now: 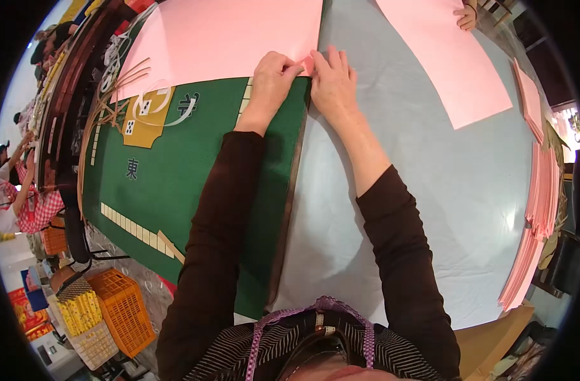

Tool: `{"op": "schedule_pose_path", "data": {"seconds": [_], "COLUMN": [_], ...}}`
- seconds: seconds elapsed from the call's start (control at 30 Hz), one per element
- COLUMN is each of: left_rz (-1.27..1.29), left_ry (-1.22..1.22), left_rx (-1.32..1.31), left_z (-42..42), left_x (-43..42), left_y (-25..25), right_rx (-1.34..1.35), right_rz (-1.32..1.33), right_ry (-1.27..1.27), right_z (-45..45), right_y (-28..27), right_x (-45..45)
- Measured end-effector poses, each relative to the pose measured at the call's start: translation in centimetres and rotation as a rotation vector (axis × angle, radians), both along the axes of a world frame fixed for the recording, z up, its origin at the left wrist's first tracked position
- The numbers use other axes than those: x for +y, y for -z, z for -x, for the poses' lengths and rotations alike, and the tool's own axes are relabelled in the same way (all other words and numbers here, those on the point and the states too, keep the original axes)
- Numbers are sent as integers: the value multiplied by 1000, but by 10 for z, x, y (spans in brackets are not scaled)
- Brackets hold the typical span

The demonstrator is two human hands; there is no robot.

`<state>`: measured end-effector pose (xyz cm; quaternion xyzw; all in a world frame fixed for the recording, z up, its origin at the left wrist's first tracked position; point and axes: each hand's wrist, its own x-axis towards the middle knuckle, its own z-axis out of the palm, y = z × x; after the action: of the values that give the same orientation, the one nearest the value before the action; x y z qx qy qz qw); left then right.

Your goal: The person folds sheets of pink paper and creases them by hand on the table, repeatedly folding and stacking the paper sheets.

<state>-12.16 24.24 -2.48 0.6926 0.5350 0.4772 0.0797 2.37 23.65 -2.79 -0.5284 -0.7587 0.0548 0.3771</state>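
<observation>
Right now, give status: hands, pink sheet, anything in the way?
Left hand pinching at corner of pink sheet; right hand there too, grip unclear. Sheet over green tabletop. Nothing seen blocking; another person's hand at second pink sheet, right.

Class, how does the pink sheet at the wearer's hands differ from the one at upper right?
The left sheet lies over the green mat, the right sheet on the grey tabletop. The left sheet looks broader than the right sheet. The wearer's left hand and right hand are at the left sheet's corner; another person's hand is by the right sheet. Both are plain pink.
</observation>
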Motion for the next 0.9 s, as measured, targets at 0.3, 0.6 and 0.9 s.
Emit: {"op": "schedule_pose_path", "data": {"seconds": [0.3,0.6,0.9], "left_rz": [-4,0,-23], "left_ry": [-2,0,32], "left_rx": [6,34,-28], "left_z": [1,2,-2], "left_x": [2,4,1], "left_y": [2,5,-1], "right_rx": [29,11,-10], "right_rz": [-14,3,25], "right_ry": [-2,-57,-59], "right_z": [3,4,6], "right_y": [6,1,4], "right_x": [18,22,20]}}
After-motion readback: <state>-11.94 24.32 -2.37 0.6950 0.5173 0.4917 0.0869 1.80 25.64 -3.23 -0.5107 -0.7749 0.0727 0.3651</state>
